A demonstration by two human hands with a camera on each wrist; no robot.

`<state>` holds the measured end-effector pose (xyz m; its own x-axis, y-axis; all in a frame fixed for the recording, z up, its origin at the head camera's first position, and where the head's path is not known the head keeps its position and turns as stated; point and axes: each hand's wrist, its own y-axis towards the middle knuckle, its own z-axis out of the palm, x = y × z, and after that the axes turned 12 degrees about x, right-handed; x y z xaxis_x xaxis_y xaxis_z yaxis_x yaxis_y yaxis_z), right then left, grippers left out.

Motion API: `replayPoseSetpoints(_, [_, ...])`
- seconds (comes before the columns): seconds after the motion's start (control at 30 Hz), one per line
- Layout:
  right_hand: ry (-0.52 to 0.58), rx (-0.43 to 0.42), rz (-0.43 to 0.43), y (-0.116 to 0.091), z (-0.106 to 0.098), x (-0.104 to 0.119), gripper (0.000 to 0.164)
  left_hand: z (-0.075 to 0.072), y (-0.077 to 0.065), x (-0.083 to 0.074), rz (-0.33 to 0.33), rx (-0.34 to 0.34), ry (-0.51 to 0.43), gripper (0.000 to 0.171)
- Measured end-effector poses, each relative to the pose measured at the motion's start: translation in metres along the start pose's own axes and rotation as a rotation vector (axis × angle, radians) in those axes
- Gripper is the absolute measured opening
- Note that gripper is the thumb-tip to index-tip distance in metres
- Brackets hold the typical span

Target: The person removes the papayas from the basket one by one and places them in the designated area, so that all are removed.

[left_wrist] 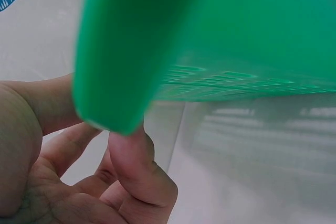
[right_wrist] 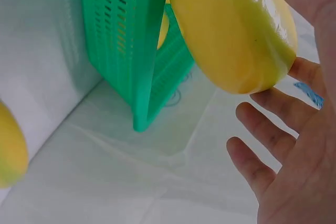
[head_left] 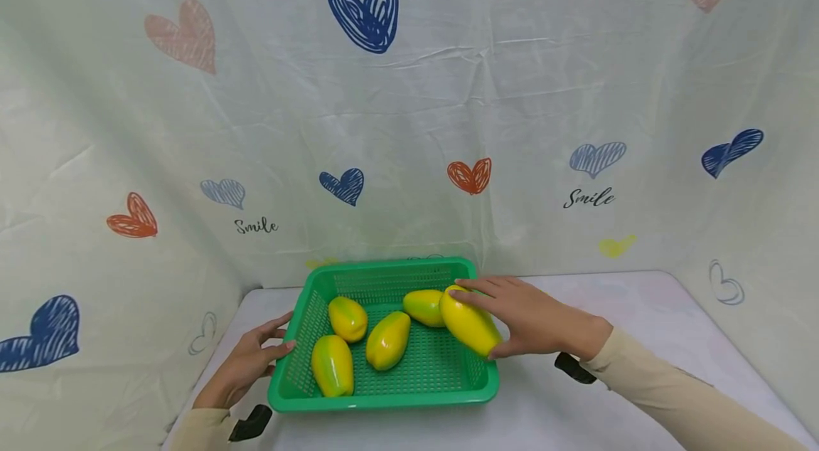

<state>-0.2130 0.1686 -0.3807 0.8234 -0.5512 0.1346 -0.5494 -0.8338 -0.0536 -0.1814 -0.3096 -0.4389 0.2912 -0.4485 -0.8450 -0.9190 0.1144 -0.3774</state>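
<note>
My right hand (head_left: 534,316) grips a yellow-green papaya (head_left: 470,323) between thumb and fingers, over the right rim of a green plastic basket (head_left: 384,405). In the right wrist view, that papaya (right_wrist: 236,35) hangs beside the basket wall (right_wrist: 113,24), with some fingers spread away from it. On the other side, my left hand (head_left: 248,358) pinches the basket's left rim; the left wrist view shows the thumb and fingers around the rim (left_wrist: 121,77). Inside the basket lie several more papayas: one at back left (head_left: 348,319), one at front left (head_left: 333,365), one central (head_left: 388,341) and one right (head_left: 424,307).
Another yellow fruit (right_wrist: 10,148) shows outside the basket at the left edge of the right wrist view. The basket stands on a white-covered table (head_left: 601,294). A white curtain (head_left: 409,109) printed with hearts hangs behind and at both sides.
</note>
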Motion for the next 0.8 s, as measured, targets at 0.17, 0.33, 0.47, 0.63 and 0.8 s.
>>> replayPoseSetpoints(0.17, [0.014,-0.069,0.034,-0.015,0.0,-0.009,0.106,-0.001,0.0,0.0,-0.001,0.006,-0.002,0.072])
replayPoseSetpoints(0.33, [0.019,-0.113,0.074,-0.032,0.002,-0.019,0.103,0.0,-0.001,0.001,-0.007,0.002,-0.002,0.073])
replayPoseSetpoints(0.47, [0.034,-0.15,0.112,-0.046,0.004,-0.026,0.101,0.0,-0.002,0.0,-0.008,-0.002,-0.006,0.072])
replayPoseSetpoints(0.63, [0.031,-0.19,0.146,-0.06,0.009,-0.034,0.103,0.0,-0.002,-0.001,-0.009,0.001,-0.01,0.073])
replayPoseSetpoints(0.8, [0.032,-0.197,0.186,-0.071,0.018,-0.043,0.105,0.001,-0.003,-0.001,-0.008,0.003,-0.021,0.072])
